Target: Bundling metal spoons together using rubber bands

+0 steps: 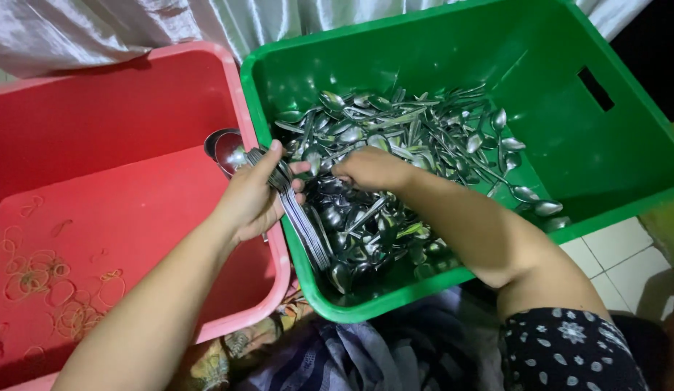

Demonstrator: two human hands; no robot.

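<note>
A pale, shiny curtain [98,29] hung in folds along the back. White floor tiles [619,253] showed at the right, beside a dark gap. Patterned cloth [337,355] lay crumpled below.

Bare forearms; right sleeve [568,351] dark, white floral print.

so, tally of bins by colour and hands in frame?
Red bin: 1
Green bin: 1
Hands: 2, the left hand gripping a bundle of spoons, the right hand in the spoon pile
Total: 4. The loose spoons and the rubber bands are too many to count.
</note>
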